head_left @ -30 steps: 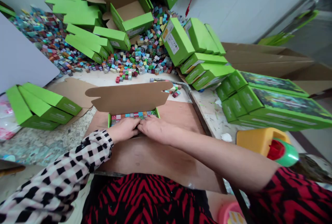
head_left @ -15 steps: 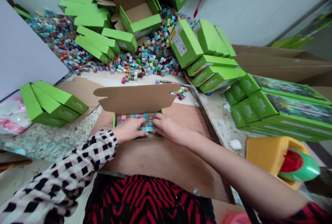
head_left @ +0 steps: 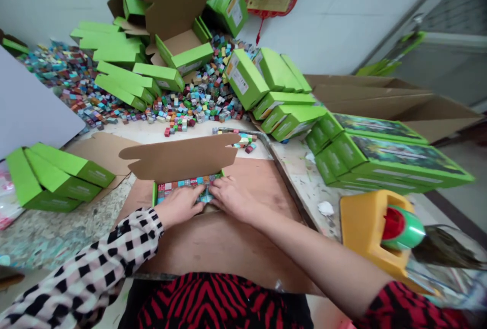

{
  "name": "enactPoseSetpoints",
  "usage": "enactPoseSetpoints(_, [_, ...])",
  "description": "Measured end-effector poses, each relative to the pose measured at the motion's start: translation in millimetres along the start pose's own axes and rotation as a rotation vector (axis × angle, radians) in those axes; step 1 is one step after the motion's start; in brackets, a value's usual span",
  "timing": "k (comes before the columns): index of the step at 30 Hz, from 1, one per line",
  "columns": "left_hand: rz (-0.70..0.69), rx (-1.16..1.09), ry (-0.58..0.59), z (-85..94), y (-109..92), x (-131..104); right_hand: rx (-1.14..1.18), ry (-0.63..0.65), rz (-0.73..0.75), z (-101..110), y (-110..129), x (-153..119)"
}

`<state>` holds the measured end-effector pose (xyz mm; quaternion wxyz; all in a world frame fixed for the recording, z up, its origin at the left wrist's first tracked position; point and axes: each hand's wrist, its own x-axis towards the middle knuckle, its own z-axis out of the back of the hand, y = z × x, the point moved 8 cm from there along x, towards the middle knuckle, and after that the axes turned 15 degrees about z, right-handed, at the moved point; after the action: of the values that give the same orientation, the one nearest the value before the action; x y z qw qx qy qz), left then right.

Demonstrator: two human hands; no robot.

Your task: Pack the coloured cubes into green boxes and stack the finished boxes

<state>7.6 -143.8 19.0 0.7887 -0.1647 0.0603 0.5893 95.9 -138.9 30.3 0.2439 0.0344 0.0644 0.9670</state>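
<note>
In front of me an open green box lies on the brown board, its brown cardboard lid (head_left: 182, 157) raised at the back. Rows of small patterned cubes (head_left: 186, 183) fill the box side by side. My left hand (head_left: 181, 204) rests over the box's front, thumb and fingers apart, fingertips touching the cubes. Over the right part of the box, my right hand (head_left: 233, 198) lies with its fingers bent down onto the cubes, close to the left fingertips. Both hands hide part of the cubes and the front wall; neither visibly grips a cube.
A large heap of loose cubes (head_left: 205, 98) lies behind, with open green boxes (head_left: 122, 83) on it. Green boxes stand at left (head_left: 57, 179) and are stacked at right (head_left: 380, 156). A yellow plastic holder (head_left: 361, 232) is near my right arm. A raised edge (head_left: 287, 179) borders the board (head_left: 258, 182).
The view has shifted, so the scene sits farther left and lower. My right hand's fingers have moved in over the cubes, nearer my left hand. The box stays under both hands.
</note>
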Motion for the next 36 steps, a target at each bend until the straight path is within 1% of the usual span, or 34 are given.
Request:
enactPoseSetpoints(4, [-0.032, -0.053, -0.038, -0.9, 0.7, 1.4, -0.013, -0.032, -0.031, 4.0, 2.9, -0.3])
enactPoseSetpoints(6, [-0.049, -0.094, -0.037, -1.9, 2.4, 1.4, -0.01, -0.055, -0.018, 6.3, 5.4, -1.7])
enactPoseSetpoints(8, [-0.059, -0.135, -0.049, -1.0, 4.8, -1.1, 0.03, -0.128, 0.052, 12.3, 7.6, -6.1])
enactPoseSetpoints(9, [-0.061, -0.154, -0.073, 1.1, 5.9, -3.8, 0.061, -0.191, 0.082, 17.4, 5.3, -10.5])
enactPoseSetpoints(10, [-0.061, -0.169, -0.108, 3.8, 6.6, -7.5, 0.102, -0.266, 0.073, 23.1, -3.0, -16.7])
enactPoseSetpoints(11, [-0.06, -0.174, -0.151, 6.9, 6.8, -12.1, 0.146, -0.344, 0.018, 28.4, -17.8, -24.7])
enactPoseSetpoints(12, [-0.061, -0.169, -0.199, 9.5, 5.9, -17.4, 0.18, -0.412, -0.077, 32.0, -38.3, -34.3])
enactPoseSetpoints(13, [-0.068, -0.148, -0.242, 10.8, 3.6, -22.9, 0.201, -0.457, -0.203, 33.4, -62.8, -44.8])
enactPoseSetpoints(15, [-0.114, -0.075, -0.308, 8.5, -5.7, -33.4, 0.202, -0.502, -0.432, 32.8, -113.1, -64.7])
enactPoseSetpoints(17, [-0.16, 0.007, -0.367, 2.2, -16.1, -40.8, 0.182, -0.519, -0.594, 31.0, -158.7, -77.6])
enactPoseSetpoints(19, [-0.192, 0.066, -0.429, -3.8, -24.0, -45.3, 0.172, -0.517, -0.723, 27.4, -196.7, -83.0])
enactPoseSetpoints(21, [-0.221, 0.089, -0.477, -7.0, -28.6, -49.0, 0.177, -0.49, -0.812, 21.5, -223.9, -81.2])
enactPoseSetpoints(23, [-0.251, 0.082, -0.507, -6.7, -29.1, -54.0, 0.19, -0.45, -0.864, 14.5, -240.5, -75.7])
enactPoseSetpoints(26, [-0.293, 0.062, -0.541, -0.5, -23.5, -65.9, 0.195, -0.398, -0.9, 5.4, -251.4, -67.9])
enactPoseSetpoints(30, [-0.389, 0.083, -0.586, 9.9, -15.2, -87.0, 0.181, -0.347, -0.878, -1.2, -249.8, -58.8])
enactPoseSetpoints(33, [-0.426, 0.136, -0.56, 12.9, -9.7, -97.8, 0.167, -0.328, -0.829, 0.3, -241.8, -51.9])
enactPoseSetpoints(36, [-0.454, 0.189, -0.541, 14.3, -5.7, -105.5, 0.154, -0.329, -0.793, 8.5, -235.6, -47.7])
